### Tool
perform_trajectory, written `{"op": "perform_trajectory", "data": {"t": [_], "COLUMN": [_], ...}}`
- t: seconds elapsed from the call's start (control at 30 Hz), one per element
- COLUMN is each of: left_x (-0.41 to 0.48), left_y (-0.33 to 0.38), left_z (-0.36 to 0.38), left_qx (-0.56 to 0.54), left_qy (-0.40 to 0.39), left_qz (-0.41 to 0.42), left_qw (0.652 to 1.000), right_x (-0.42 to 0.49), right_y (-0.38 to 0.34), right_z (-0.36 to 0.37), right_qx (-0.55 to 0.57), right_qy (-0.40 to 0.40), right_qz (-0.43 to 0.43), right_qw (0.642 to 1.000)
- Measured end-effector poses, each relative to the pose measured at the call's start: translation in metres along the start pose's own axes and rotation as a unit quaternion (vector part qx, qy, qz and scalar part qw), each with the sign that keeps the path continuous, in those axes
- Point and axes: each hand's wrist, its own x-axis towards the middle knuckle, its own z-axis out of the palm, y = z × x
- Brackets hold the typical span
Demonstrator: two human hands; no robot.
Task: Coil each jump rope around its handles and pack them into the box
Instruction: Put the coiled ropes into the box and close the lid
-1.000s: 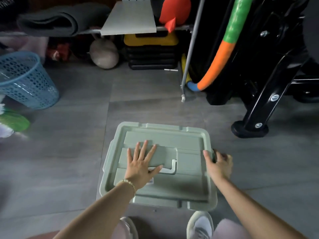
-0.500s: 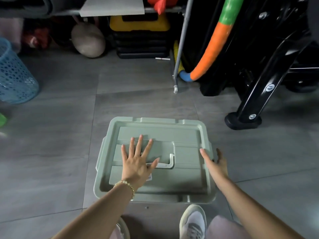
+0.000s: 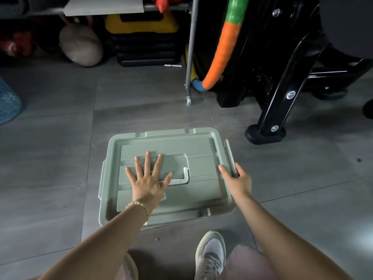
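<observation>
A pale green plastic box (image 3: 201,158) sits on the grey floor in front of me with its lid on. My left hand (image 3: 148,180) lies flat on the lid, fingers spread, beside the recessed handle (image 3: 185,176). My right hand (image 3: 238,181) is at the box's right edge. Its thumb lies along the lid rim and its fingers curl round the near end of the side latch (image 3: 230,156), which stands out from the box wall. No jump rope is in view.
A black exercise machine leg and foot (image 3: 268,132) stand right of the box. An orange and green hoop (image 3: 220,57) and a metal pole (image 3: 190,57) are behind it. A blue basket (image 3: 8,102) is at far left. My shoe (image 3: 211,253) is just below the box.
The right side latch has swung out from the box and my right hand's fingers have closed round it. My left hand stays flat on the lid.
</observation>
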Motion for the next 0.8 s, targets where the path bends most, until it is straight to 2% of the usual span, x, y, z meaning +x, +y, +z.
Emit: {"op": "perform_trajectory", "data": {"t": [0.1, 0.17, 0.23, 0.3, 0.37, 0.43, 0.53, 0.6, 0.67, 0.8], "left_x": [0.0, 0.001, 0.0, 0.0, -0.003, -0.01, -0.021, -0.029, -0.034, -0.026], "left_y": [0.0, 0.003, 0.004, 0.001, -0.009, -0.027, -0.065, -0.09, -0.107, -0.109], "left_z": [0.001, -0.002, -0.006, -0.011, -0.02, -0.027, -0.025, -0.02, -0.014, -0.012], "left_qx": [0.004, 0.0, 0.01, 0.018, -0.03, -0.104, -0.152, -0.211, -0.314, -0.501], "left_qy": [-0.003, -0.009, -0.024, -0.026, 0.005, 0.055, 0.11, 0.081, 0.032, 0.0], "left_qz": [-0.004, -0.005, -0.004, 0.003, 0.023, 0.03, -0.047, -0.135, -0.159, -0.197], "left_qw": [1.0, 1.0, 1.0, 1.0, 0.999, 0.993, 0.981, 0.965, 0.936, 0.843], "right_x": [0.003, 0.005, -0.001, -0.021, -0.046, -0.068, -0.088, -0.09, -0.09, -0.083], "right_y": [0.001, -0.003, -0.01, -0.026, -0.037, -0.042, -0.05, -0.049, -0.045, -0.048], "right_z": [0.004, 0.006, 0.011, 0.026, 0.054, 0.085, 0.113, 0.121, 0.125, 0.129], "right_qx": [0.005, -0.036, -0.148, -0.214, -0.223, -0.242, -0.285, -0.322, -0.334, -0.369], "right_qy": [0.004, 0.001, 0.028, 0.026, -0.049, -0.134, -0.181, -0.196, -0.171, -0.158], "right_qz": [-0.007, -0.024, -0.093, -0.208, -0.29, -0.335, -0.372, -0.365, -0.367, -0.366], "right_qw": [1.0, 0.999, 0.984, 0.954, 0.929, 0.901, 0.865, 0.852, 0.852, 0.839]}}
